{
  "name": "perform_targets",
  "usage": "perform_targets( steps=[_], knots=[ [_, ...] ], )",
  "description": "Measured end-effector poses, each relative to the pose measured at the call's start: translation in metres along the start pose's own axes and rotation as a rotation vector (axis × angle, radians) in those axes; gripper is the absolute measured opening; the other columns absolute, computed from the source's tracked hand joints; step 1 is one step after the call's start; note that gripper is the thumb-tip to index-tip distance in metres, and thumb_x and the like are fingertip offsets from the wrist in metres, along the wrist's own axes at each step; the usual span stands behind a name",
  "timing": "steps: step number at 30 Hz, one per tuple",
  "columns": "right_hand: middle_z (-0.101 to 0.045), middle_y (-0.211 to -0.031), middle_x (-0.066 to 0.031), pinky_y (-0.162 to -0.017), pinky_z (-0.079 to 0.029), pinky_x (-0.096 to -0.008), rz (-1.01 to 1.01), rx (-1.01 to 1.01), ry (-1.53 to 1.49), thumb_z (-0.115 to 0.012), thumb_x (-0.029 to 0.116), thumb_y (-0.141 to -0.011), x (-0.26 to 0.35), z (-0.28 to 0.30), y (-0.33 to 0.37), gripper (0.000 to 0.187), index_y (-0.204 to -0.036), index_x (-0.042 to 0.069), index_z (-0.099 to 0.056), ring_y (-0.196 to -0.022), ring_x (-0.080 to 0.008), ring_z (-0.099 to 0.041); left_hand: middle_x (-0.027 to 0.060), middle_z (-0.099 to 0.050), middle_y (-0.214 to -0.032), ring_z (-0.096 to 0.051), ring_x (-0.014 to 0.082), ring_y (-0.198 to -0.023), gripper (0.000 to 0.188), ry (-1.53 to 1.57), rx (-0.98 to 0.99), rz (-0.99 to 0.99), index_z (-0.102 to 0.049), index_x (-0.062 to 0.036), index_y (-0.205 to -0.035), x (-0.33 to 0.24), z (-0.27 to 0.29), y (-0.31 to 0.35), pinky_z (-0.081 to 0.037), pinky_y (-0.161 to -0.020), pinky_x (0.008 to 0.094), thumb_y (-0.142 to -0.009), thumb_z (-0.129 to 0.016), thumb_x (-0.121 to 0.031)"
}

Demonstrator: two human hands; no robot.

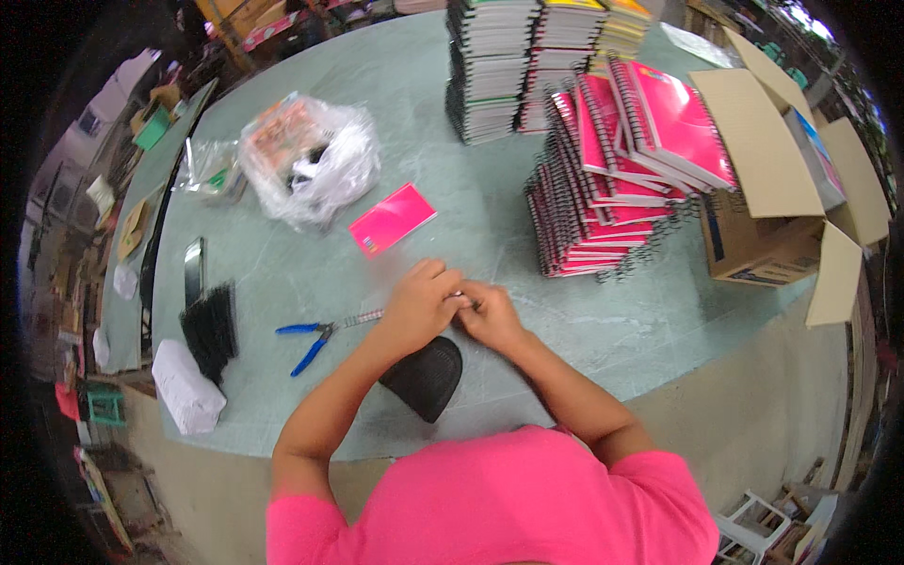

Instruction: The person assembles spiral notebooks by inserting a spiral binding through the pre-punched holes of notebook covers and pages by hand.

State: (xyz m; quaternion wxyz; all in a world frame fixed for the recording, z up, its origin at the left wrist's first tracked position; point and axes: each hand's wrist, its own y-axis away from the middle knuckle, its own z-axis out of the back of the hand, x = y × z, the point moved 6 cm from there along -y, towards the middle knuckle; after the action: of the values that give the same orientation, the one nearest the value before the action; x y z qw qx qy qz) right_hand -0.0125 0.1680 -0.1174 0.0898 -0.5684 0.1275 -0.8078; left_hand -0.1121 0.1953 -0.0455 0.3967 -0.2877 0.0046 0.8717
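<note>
My left hand (421,299) and my right hand (492,315) meet over the middle of the table, fingers closed in a pinch. Whatever lies between their fingertips is too small and covered to make out. A narrow ridged strip (362,319), possibly a wire binding coil, runs out from under my left wrist. Blue-handled pliers (315,341) rest to its left with their handles spread. Below my hands is a black rounded pad (426,377), partly covered by my left forearm. A pink notebook cover (393,220) lies flat just beyond my left hand.
Pink spiral notebooks (603,188) are piled unevenly at the right, beside an open cardboard box (758,245). Taller notebook stacks (494,75) stand behind. A filled plastic bag (315,169), a black brush (209,325) and a white bundle (186,386) occupy the left of the table.
</note>
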Motion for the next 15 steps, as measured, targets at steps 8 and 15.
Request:
perform_targets(
  steps=[8, 15],
  knots=[
    [-0.064, -0.101, -0.0131, -0.081, -0.047, -0.0341, 0.448, -0.225, 0.181, -0.054, 0.000, -0.081, 0.162, 0.140, -0.013, 0.025, -0.104, 0.002, -0.062, -0.092, -0.0242, -0.062, 0.0121, -0.059, -0.095, -0.055, 0.0263, -0.096, 0.033, 0.147, -0.631, 0.140, -0.058, -0.0026, -0.103, 0.027, 0.119, 0.024, -0.041, -0.086, 0.0351, -0.079, -0.067, -0.024],
    [-0.061, -0.112, -0.0088, -0.088, -0.045, -0.0321, 0.627, -0.721, 0.974, -0.050, -0.008, -0.080, 0.238, 0.237, -0.029, 0.027, -0.102, 0.003, -0.062, -0.107, -0.0208, -0.056, 0.0113, -0.060, -0.091, -0.054, 0.0271, -0.088, 0.023, 0.039, -0.469, 0.087, -0.062, -0.0021, -0.092, 0.035, 0.094, 0.031, -0.042, -0.079, 0.0352, -0.084, -0.060, -0.024]
  ],
)
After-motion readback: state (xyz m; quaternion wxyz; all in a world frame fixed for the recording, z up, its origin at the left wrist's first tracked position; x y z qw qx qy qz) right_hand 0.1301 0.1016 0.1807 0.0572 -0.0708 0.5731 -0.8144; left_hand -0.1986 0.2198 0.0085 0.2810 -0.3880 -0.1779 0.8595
